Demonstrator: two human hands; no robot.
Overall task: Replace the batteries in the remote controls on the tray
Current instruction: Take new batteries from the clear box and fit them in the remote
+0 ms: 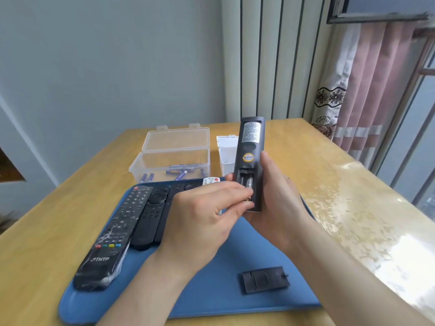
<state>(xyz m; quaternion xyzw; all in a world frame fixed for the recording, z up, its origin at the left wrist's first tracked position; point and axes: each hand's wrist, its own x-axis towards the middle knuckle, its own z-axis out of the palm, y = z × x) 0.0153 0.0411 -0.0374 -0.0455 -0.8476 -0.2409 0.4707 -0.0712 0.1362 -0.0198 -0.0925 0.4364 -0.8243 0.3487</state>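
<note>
My right hand [275,198] holds a dark grey remote [250,147] upright, back side towards me, with its battery compartment uncovered. My left hand [202,215] pinches a battery [249,184] that sits in that compartment. The remote's black battery cover [265,279] lies on the blue tray [211,290] near its front right. Several other black remotes lie on the tray's left side, the nearest one [110,236] wrapped in clear plastic, a slimmer one [150,217] beside it. A small white remote [211,180] peeks out behind my left hand.
An open clear plastic box [171,158] with several purple batteries [174,172] stands behind the tray on the wooden table [341,184]. A second, white container [226,151] stands to its right, partly hidden by the held remote. Curtains and a window are at the right.
</note>
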